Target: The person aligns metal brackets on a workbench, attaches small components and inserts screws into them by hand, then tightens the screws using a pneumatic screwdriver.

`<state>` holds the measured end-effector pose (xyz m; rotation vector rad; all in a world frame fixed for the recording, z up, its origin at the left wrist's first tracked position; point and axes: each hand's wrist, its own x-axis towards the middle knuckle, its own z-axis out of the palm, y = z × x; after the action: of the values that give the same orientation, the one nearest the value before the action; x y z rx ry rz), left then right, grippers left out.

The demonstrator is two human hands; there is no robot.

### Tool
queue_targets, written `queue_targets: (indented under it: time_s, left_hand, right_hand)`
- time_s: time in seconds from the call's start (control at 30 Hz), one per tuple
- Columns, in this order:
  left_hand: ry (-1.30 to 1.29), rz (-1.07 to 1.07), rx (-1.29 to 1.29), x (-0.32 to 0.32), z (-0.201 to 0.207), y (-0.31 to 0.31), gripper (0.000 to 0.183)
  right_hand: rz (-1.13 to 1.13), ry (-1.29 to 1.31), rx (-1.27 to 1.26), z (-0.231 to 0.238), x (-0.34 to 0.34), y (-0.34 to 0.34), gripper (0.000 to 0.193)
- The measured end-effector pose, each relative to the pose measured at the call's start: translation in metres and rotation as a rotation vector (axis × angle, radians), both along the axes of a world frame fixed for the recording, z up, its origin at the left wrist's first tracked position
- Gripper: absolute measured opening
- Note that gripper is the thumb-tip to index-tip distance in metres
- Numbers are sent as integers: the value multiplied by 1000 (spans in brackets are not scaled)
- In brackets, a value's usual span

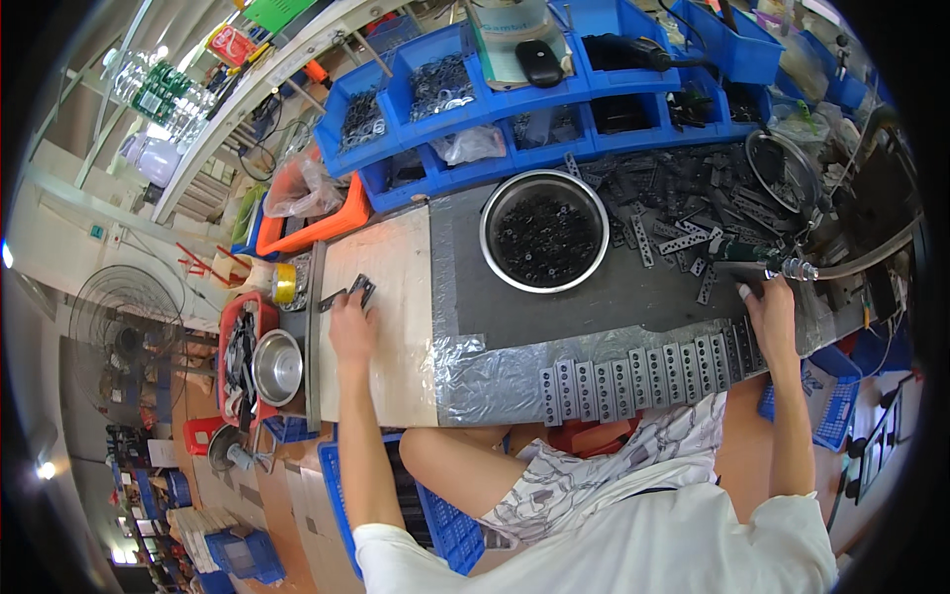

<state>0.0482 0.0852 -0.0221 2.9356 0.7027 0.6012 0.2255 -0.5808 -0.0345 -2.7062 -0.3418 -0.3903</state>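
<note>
Pinching a small black piece (pixel 365 286), the left hand (pixel 353 322) has its fingers bent around it, almost closed. The piece is over the pale board (pixel 386 376) on the left part of the table. The right hand (pixel 775 312) has bent fingers just by the green and silver tool (pixel 757 255). I cannot tell if it grips the tool or only touches it.

There is writing on a few things: pale letters on one red packet (pixel 231 46) at the top left, and blue letters on one clear tub (pixel 510 20) at the top.

At least eleven black bars (pixel 622 389) stand side by side along the near edge; the last ones, by the right arm, are hard to count. One big metal bowl (pixel 488 230) has too many tiny black bits (pixel 544 238) to count. One smaller metal bowl (pixel 278 368) is on the left. One black mouse (pixel 538 62) lies by the blue bins (pixel 435 127).
</note>
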Motion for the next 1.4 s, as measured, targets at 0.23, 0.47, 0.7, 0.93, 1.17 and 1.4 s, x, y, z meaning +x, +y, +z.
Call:
queue_targets:
  time_s: [0.23, 0.47, 0.7, 0.93, 1.17, 1.4]
  left_hand:
    - [182, -15, 205, 23, -9, 32, 20]
    - [85, -130, 116, 10, -7, 27, 21]
    - [48, -136, -124, -3, -3, 34, 22]
    - [-236, -169, -551, -14, 32, -89, 26]
    - [-454, -105, -1603, -81, 39, -316, 42]
    - [-568, -109, -1556, -90, 24, -357, 33]
  right_hand:
    - [-23, 384, 752, 65, -57, 26, 26]
    - [77, 666, 1110, 75, -92, 52, 15]
    - [114, 756, 1012, 53, -117, 82, 13]
    - [377, 578, 697, 82, -129, 126, 30]
    - [428, 842, 1397, 80, -150, 170, 20]
    - [546, 774, 1049, 66, -162, 167, 13]
